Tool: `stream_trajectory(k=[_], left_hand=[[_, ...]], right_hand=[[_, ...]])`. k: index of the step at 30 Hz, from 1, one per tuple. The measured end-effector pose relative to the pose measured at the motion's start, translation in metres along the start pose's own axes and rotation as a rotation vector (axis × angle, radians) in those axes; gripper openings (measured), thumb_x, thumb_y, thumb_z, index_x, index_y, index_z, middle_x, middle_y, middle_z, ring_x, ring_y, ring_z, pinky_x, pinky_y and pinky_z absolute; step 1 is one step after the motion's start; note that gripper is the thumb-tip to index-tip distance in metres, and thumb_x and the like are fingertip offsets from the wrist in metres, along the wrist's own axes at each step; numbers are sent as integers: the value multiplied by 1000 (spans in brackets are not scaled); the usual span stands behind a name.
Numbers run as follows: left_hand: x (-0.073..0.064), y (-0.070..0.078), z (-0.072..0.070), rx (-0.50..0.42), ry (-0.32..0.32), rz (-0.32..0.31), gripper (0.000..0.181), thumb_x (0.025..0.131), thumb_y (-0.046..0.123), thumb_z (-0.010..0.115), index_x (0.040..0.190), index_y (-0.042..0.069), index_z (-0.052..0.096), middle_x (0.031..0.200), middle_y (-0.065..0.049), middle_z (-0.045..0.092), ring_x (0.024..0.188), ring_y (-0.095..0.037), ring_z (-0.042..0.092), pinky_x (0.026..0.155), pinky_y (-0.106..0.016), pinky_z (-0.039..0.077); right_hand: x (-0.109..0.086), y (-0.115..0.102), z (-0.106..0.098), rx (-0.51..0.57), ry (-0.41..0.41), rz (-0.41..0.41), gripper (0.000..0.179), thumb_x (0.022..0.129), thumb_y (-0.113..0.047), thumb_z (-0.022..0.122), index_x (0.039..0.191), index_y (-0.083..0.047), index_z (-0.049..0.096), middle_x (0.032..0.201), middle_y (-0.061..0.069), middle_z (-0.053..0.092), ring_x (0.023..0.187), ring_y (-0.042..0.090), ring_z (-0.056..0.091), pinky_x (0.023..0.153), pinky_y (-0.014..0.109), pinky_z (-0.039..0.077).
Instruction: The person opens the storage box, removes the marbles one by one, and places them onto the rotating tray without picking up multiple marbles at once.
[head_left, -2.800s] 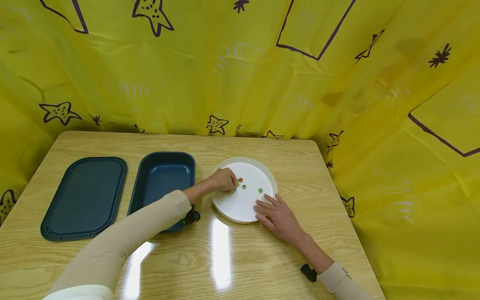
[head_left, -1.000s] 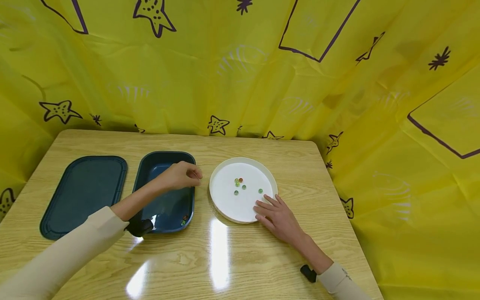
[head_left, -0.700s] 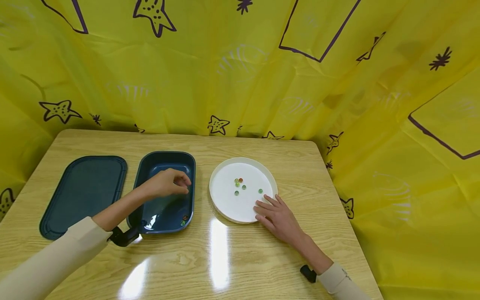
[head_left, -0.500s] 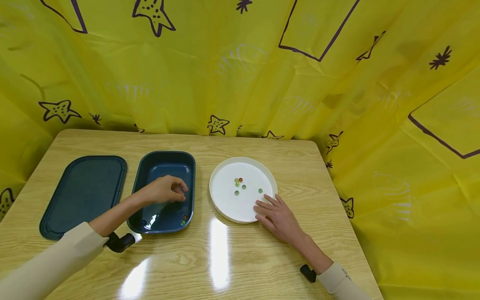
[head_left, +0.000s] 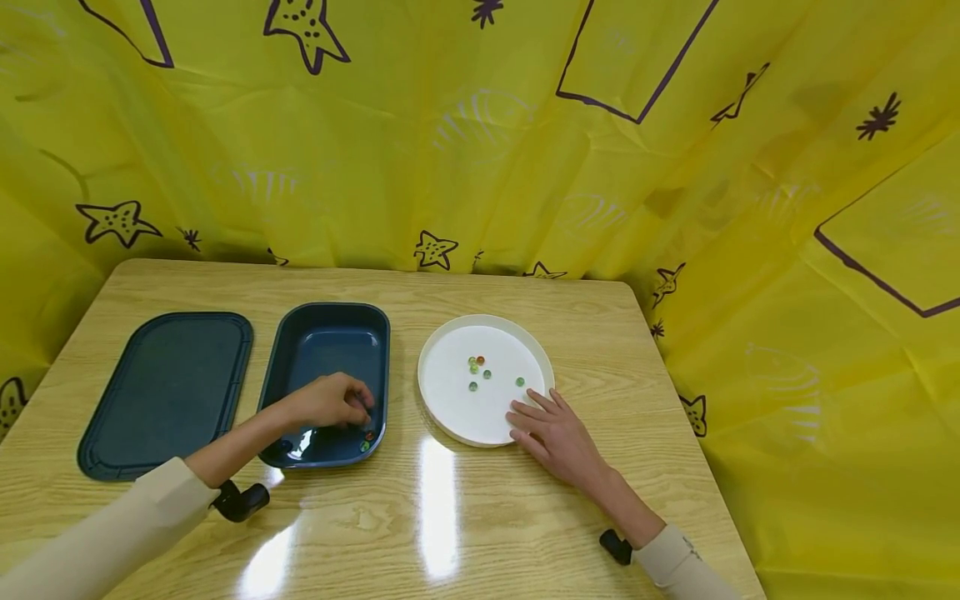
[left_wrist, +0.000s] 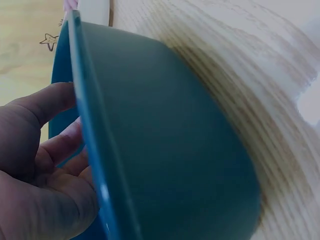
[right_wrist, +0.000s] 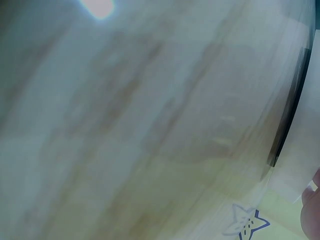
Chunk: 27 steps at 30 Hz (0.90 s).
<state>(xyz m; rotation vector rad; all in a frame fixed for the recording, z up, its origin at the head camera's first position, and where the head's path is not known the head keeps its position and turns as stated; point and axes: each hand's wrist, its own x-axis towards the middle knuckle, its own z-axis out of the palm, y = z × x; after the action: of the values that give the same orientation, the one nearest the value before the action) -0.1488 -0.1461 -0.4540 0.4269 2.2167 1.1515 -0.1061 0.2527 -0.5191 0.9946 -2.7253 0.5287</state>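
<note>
My left hand (head_left: pixel 333 402) is inside the dark blue box (head_left: pixel 330 312), fingers loosely bent. Its fingertips are right beside an orange-red marble (head_left: pixel 369 435) and a green marble (head_left: pixel 365 447) in the near right corner. In the left wrist view the box's wall (left_wrist: pixel 165 135) hides the fingertips. Fingers spread, my right hand (head_left: pixel 551 429) rests on the near right rim of a round white tray (head_left: pixel 480 417). On that tray lie several small glass marbles: an orange one (head_left: pixel 480 361), yellow-green ones (head_left: pixel 474 369) and darker green ones (head_left: pixel 487 375).
A dark blue lid (head_left: pixel 168 396) lies flat to the left of the box. All of it stands on a wooden table (head_left: pixel 360 533). A yellow curtain (head_left: pixel 420 167) with star drawings hangs behind and at the right.
My left hand has left the white tray, moved left into the blue box and then down toward the marbles in its corner. My right hand has stayed at the tray's rim.
</note>
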Motion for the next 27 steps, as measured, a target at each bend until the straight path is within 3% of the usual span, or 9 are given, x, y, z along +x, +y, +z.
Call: stream_trajectory(k=[12, 27], left_hand=[[2, -6, 10, 15, -6, -9, 16, 82, 0, 71, 98, -4, 69, 81, -4, 72, 71, -15, 64, 65, -32, 53], [4, -6, 17, 159, 9, 42, 14, 75, 0, 74, 87, 4, 70, 71, 3, 63, 63, -11, 56, 61, -29, 47]], right_hand=[[0, -1, 0, -3, -5, 1, 32, 98, -30, 63, 122, -11, 73, 130, 6, 65, 133, 31, 48, 111, 56, 28], [1, -1, 0, -8, -5, 4, 32, 98, -30, 64, 123, -12, 73, 130, 5, 65, 134, 30, 48, 111, 56, 28]])
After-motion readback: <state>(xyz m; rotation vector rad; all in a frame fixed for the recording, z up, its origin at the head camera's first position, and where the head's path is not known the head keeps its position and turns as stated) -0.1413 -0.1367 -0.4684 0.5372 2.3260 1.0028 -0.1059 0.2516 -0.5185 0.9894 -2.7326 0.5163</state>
